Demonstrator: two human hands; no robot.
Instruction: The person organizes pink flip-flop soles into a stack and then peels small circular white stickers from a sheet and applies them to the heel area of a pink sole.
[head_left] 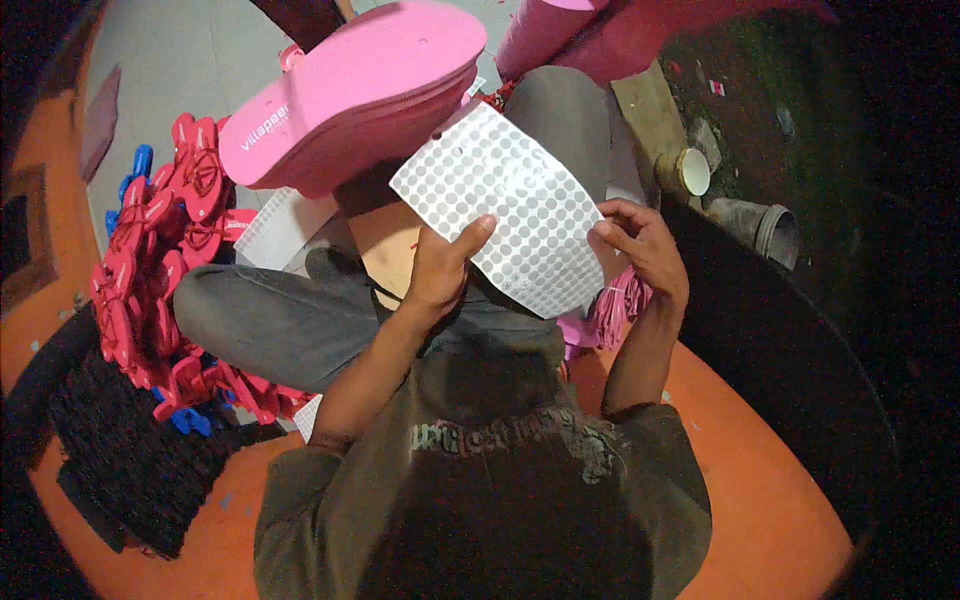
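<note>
A white sheet of round grey stickers (510, 205) lies tilted across both hands above my lap. My left hand (443, 268) grips its lower left side, thumb on top and the other fingers hidden underneath. At the right edge, my right hand (645, 252) pinches the sheet between thumb and fingers. Just beyond the sheet stands a thick pink foam sandal sole (350, 90), with small holes and white print at its left end. Below my right hand hangs a bundle of thin pink straps (622, 305).
Many finished red flip-flops (130, 270) are heaped at the left, with some blue ones (140, 165). A dark ribbed mat (140, 455) lies at lower left. Another white sheet (285, 228) rests by my left leg. Two pale cylindrical containers (690, 172) (775, 237) lie at right.
</note>
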